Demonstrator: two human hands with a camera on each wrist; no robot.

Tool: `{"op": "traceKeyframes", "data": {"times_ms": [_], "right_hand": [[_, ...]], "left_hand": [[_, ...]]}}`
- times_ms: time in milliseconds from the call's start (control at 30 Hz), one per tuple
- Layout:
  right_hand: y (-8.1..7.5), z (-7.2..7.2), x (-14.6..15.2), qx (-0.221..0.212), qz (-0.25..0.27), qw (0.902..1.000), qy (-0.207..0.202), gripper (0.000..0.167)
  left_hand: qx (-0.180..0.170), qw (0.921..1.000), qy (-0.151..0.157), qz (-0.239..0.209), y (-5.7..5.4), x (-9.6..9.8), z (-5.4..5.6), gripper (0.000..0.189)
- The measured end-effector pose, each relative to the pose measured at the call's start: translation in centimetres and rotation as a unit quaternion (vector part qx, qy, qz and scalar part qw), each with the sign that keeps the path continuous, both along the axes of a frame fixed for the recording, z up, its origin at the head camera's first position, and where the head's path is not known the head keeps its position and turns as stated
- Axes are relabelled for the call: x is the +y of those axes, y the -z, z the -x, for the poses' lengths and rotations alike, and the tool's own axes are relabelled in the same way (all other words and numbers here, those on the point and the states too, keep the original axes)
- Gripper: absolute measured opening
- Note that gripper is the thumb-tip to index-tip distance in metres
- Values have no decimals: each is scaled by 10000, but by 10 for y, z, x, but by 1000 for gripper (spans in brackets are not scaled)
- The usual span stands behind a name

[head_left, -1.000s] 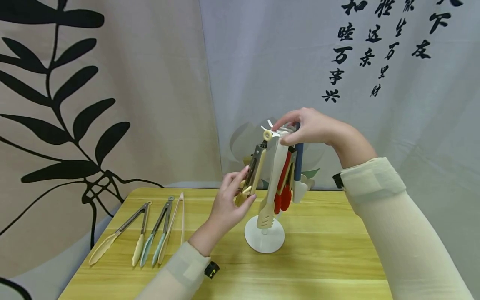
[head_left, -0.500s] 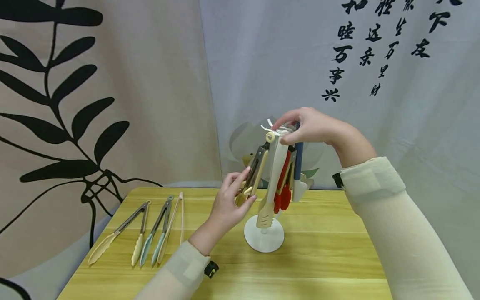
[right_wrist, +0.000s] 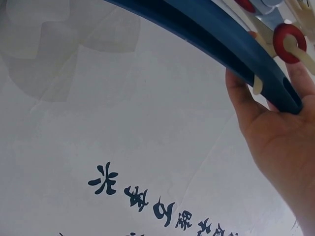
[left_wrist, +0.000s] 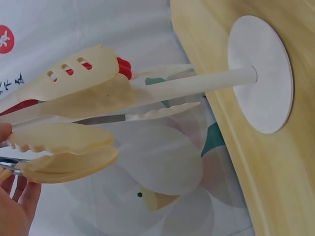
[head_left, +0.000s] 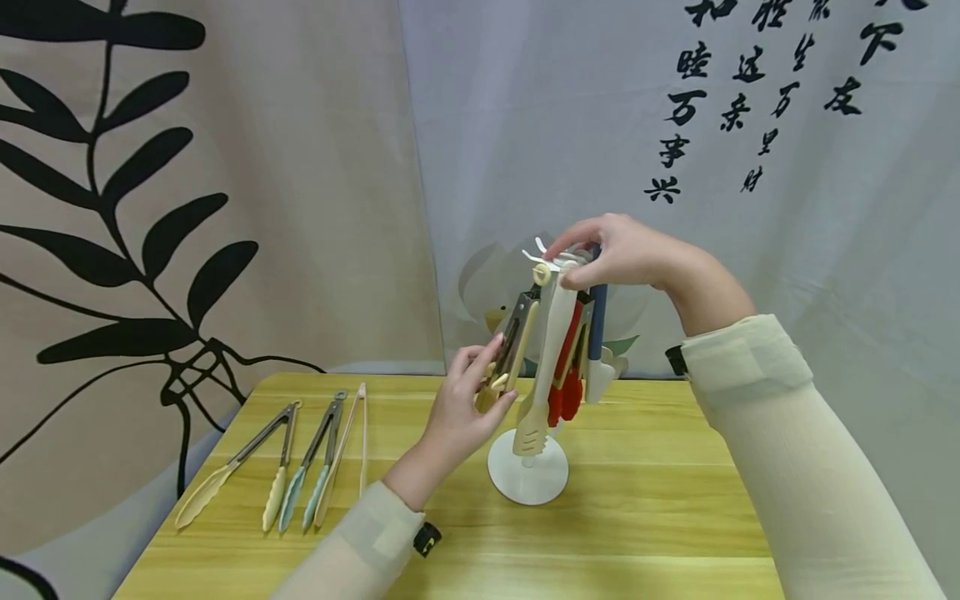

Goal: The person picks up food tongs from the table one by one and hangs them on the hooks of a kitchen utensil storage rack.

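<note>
A white utensil stand with a round base [head_left: 528, 479] stands on the table, hung with kitchen tools. My left hand [head_left: 467, 408] holds metal tongs [head_left: 517, 342] with cream scalloped tips, thumb on one side and fingers on the other. Their ring is up at the stand's hooks. In the left wrist view the tong tips [left_wrist: 64, 140] are slightly apart. My right hand [head_left: 622, 254] grips the stand's top from above, fingertips partly hidden. Below it hang a cream slotted turner [head_left: 534, 429], red-tipped tongs [head_left: 572, 392] and a tool with a blue handle [right_wrist: 211, 39].
On the left of the wooden table [head_left: 637, 517] lie spread cream-tipped tongs [head_left: 206, 496], blue-tipped tongs [head_left: 295, 492] and slim pinkish tongs [head_left: 341, 458]. A printed cloth [head_left: 525, 125] hangs behind the table's far edge.
The held tongs' ring has shifted slightly right, closer to the stand, and my left hand has edged the same way. My right hand stays at the stand's top.
</note>
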State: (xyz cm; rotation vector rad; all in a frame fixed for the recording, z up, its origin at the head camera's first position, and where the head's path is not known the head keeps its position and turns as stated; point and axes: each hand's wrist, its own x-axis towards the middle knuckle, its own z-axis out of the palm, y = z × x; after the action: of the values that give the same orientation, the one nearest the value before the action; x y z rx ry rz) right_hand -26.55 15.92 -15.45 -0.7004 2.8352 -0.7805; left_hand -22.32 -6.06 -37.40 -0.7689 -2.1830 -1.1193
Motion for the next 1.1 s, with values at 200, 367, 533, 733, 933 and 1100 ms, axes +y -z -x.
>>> {"op": "traceKeyframes", "data": {"times_ms": [200,367,533,733,933,1100], "right_hand": [[1,0,0,68,-5,10000,-3,36],[1,0,-1,116,-39,9999,16,35],[1,0,0,115,-63,9999,32,35],[1,0,0,136,-43,9999,12,35],[2,-1,0,171,-12,9999,2,35],[2,-1,0,191,8,9998,-4,35]], "left_hand": [[8,10000,-10,-39,3,4,1,78],[-230,9997,20,-32,5,8,3,80],[-551,9985,-15,24,5,11,4,80],[-877,9960,-47,158,7,12,4,77],[-1112,9935,11,254,14,11,4,75],[-1168,9929,55,237,17,11,5,74]]}}
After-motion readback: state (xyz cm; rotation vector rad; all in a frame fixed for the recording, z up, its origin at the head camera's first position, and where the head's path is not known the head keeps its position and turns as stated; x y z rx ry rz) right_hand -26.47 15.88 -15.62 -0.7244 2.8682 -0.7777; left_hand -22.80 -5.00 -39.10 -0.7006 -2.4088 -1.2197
